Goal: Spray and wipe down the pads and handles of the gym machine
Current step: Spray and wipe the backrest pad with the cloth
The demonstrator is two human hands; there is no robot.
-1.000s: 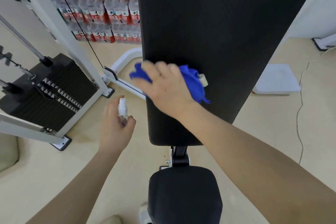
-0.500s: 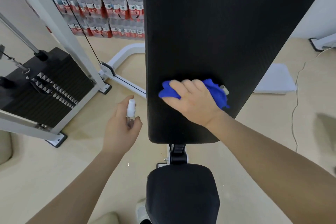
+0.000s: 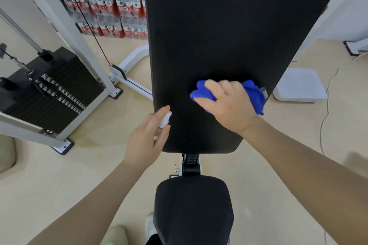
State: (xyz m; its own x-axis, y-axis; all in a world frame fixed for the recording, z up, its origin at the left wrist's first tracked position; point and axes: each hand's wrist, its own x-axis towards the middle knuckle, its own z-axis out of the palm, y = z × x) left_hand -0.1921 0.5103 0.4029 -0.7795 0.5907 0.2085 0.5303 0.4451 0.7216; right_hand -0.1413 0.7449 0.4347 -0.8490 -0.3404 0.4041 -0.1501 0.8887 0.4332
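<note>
A long black back pad (image 3: 219, 36) of the bench fills the middle of the view, with the smaller black seat pad (image 3: 193, 209) below it. My right hand (image 3: 229, 109) presses a bunched blue cloth (image 3: 253, 95) flat against the lower right part of the back pad. My left hand (image 3: 145, 141) grips a small spray bottle with a white top (image 3: 165, 120) at the pad's lower left edge, nozzle toward the pad.
A white cable-machine frame (image 3: 65, 32) with a black weight stack (image 3: 53, 89) stands on the left. Shrink-wrapped bottle packs (image 3: 111, 6) line the far wall. A white flat box (image 3: 300, 85) and a thin cable (image 3: 324, 117) lie on the beige floor at right.
My right hand has slid the blue cloth from the pad's left edge down and across to its lower right. My left hand has brought the spray bottle right, up to the pad's edge.
</note>
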